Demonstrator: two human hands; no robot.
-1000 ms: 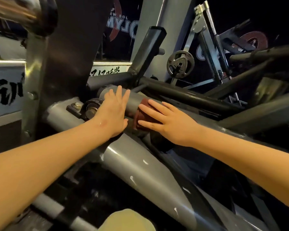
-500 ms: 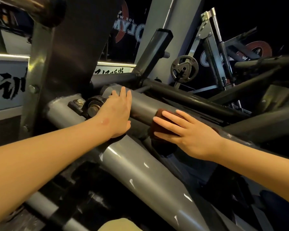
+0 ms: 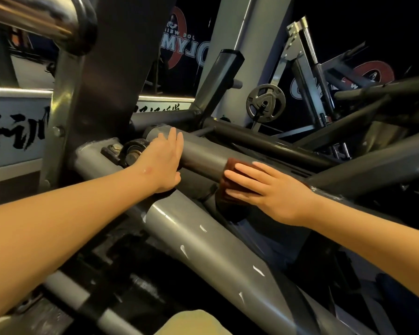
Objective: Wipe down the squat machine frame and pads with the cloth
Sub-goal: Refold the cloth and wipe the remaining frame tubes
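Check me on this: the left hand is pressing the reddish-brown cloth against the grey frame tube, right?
No. The head view shows the right hand pressing the reddish-brown cloth against the grey frame tube; the left hand rests bare on it.

The cloth shows only as a dark red corner; the rest is hidden under the right hand. The left hand hides its own palm and part of the grey tube. The left forearm is cut by the left edge, the right forearm by the right edge. A pale shape at the bottom edge is cut off, so I cannot tell what it is. The wall lettering is cut by the left edge.
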